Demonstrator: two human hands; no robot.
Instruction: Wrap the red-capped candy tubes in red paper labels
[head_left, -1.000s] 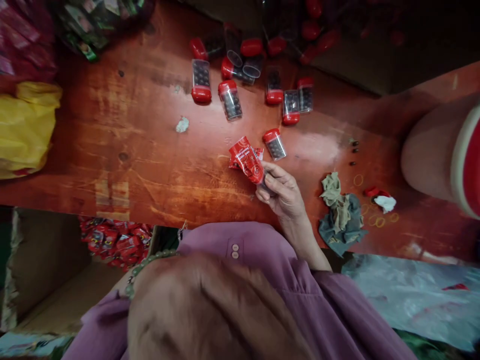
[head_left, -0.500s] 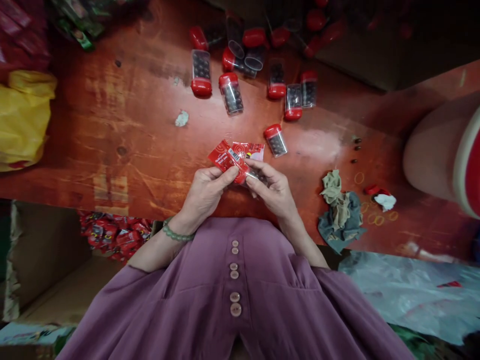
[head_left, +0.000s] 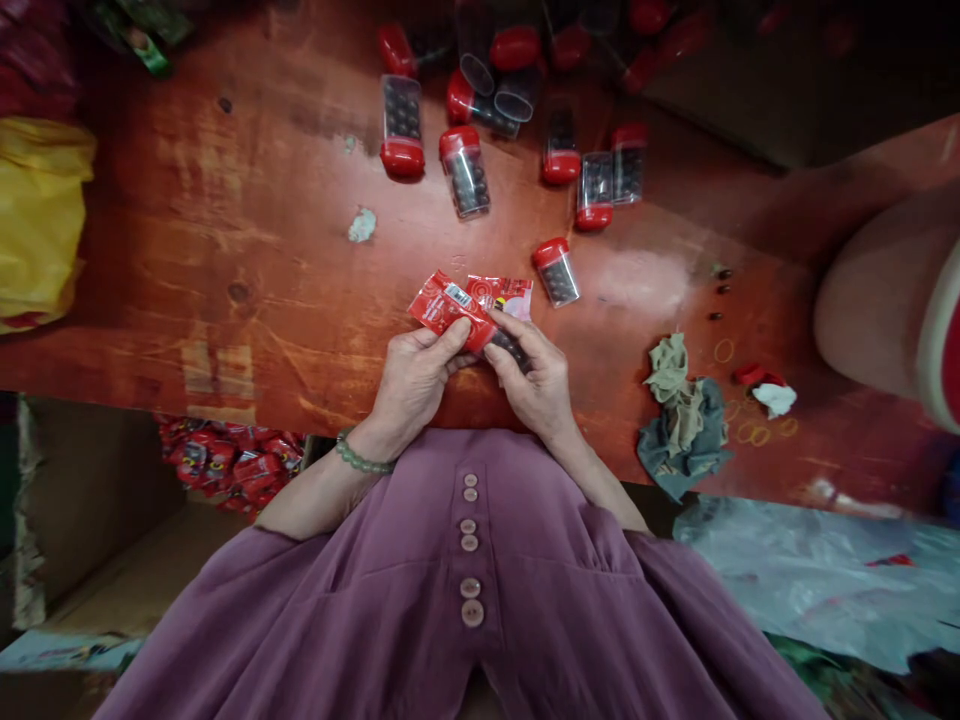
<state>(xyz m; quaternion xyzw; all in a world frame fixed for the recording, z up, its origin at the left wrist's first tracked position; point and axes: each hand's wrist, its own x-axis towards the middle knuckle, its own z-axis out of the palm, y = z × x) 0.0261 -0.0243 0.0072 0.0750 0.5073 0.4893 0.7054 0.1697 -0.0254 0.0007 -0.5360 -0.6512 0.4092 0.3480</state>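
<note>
Over the table's near edge my left hand (head_left: 415,378) is closed, its thumb pressing on a red printed plastic packet (head_left: 444,298). My right hand (head_left: 538,382) pinches a clear container of dark balls (head_left: 512,350) between thumb and fingers. One end of that container meets the packet; whether it sits inside is hard to make out. Just behind the fingers shows a second red packet (head_left: 511,290) with a pale patch. Beyond it lies a red-capped container of dark balls (head_left: 557,272), apart from both hands.
Several red-capped containers (head_left: 465,172) lie farther back. A grey-green cloth (head_left: 686,425), rubber bands and a large white bucket (head_left: 862,310) are at right. At left are a yellow bag (head_left: 37,220) and, lower down, a cardboard box (head_left: 97,510) beside many red packets (head_left: 232,465).
The view has shifted slightly. Both hands stay together on the packet and container, with the packet turned a little and more of the container's dark balls showing.
</note>
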